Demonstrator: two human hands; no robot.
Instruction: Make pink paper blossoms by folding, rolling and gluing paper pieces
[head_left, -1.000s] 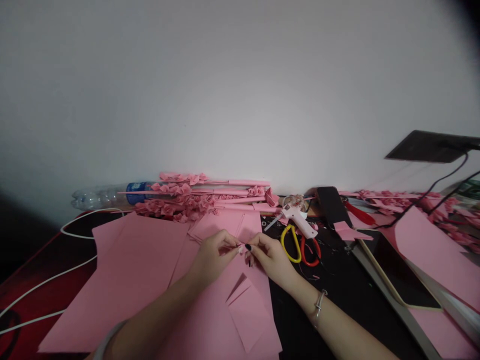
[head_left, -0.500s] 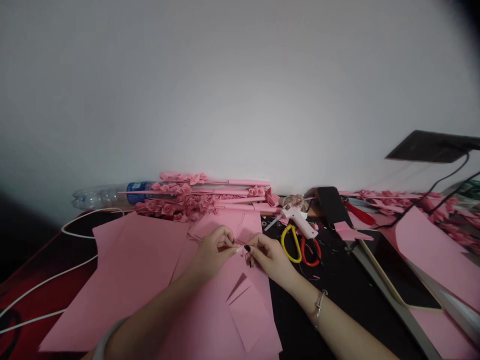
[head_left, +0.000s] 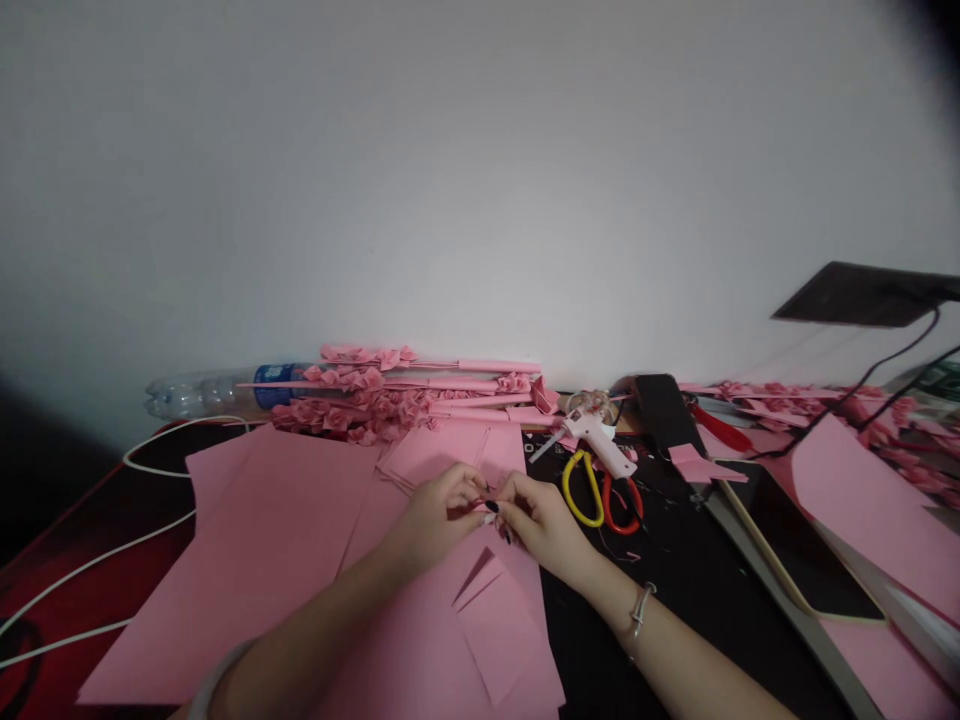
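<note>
My left hand [head_left: 435, 515] and my right hand [head_left: 541, 520] meet fingertip to fingertip over the pink paper sheets [head_left: 285, 540]. Both pinch a small piece of pink paper [head_left: 484, 505] between thumb and fingers; most of it is hidden by the fingers. The hands hover just above a stack of pink squares [head_left: 450, 450]. A cut, folded pink sheet [head_left: 495, 615] lies right below them.
Scissors with yellow and red handles [head_left: 600, 490] and a white glue gun [head_left: 596, 440] lie right of my hands. Finished pink paper flower stems [head_left: 390, 395] and a plastic bottle [head_left: 217, 390] lie along the wall. A tablet [head_left: 810, 545], cables and more pink paper fill the right side.
Both hands have drawn slightly closer together and a little lower, their fingers working the small pink piece. Nothing else has moved.
</note>
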